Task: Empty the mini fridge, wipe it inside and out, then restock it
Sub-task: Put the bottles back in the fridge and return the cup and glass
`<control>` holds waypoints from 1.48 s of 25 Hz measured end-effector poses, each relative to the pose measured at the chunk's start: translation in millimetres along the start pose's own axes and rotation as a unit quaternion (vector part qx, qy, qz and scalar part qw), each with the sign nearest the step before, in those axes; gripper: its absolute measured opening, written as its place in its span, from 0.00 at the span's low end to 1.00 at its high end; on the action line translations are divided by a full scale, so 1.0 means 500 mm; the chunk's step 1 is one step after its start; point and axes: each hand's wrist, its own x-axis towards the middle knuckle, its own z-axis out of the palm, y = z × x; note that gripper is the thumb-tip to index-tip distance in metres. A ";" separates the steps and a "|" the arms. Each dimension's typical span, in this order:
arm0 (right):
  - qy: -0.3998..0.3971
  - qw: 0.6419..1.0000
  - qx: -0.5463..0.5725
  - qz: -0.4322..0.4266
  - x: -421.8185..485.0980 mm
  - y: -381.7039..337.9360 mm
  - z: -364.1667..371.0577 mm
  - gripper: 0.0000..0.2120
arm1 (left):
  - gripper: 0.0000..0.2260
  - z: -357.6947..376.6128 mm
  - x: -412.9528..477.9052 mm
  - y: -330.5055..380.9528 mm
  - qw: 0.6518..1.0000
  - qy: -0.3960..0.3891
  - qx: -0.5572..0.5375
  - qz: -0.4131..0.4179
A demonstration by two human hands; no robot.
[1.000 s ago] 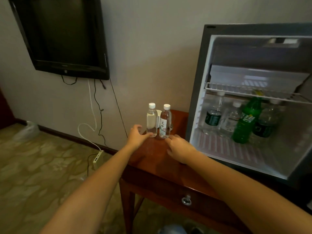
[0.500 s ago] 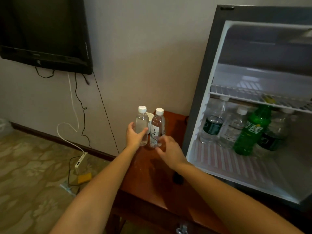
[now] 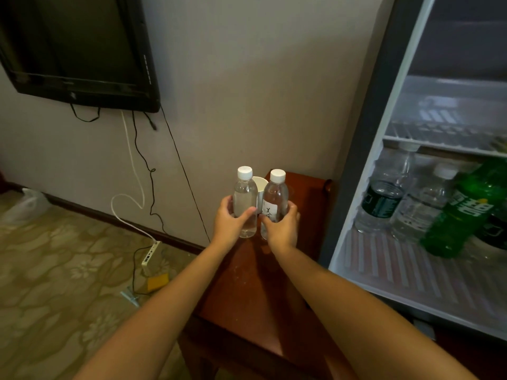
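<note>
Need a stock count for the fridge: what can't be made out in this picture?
Head view only:
White cup: mostly hidden behind the plain bottle and labelled bottle; contents unseen.
Labelled bottle's label: partly covered by the right hand.
Fridge: right part cut off by the frame edge.
Dark item behind the green bottle: mostly hidden, also cut off.

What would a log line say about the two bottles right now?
left grip: holds clear bottle | right grip: holds labelled bottle | both upright | fridge: open, green bottle inside
</note>
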 end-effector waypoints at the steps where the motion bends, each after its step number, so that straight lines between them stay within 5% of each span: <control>1: -0.002 1.000 0.000 -0.002 0.002 0.002 -0.001 0.32 | 0.28 0.001 -0.002 0.003 1.000 0.010 -0.011 -0.005; 20: -0.024 0.994 0.022 -0.106 -0.301 -0.074 -0.255 0.33 | 0.27 -0.085 -0.336 0.194 0.999 0.019 -0.018 0.044; 30: 0.097 0.991 -0.039 -0.078 -0.307 0.005 -0.534 0.35 | 0.29 0.135 -0.482 0.224 0.989 -0.134 0.012 0.059; 37: 0.107 0.993 -0.024 -0.031 -0.212 0.056 -0.587 0.31 | 0.33 0.310 -0.426 0.235 0.983 -0.161 0.050 0.069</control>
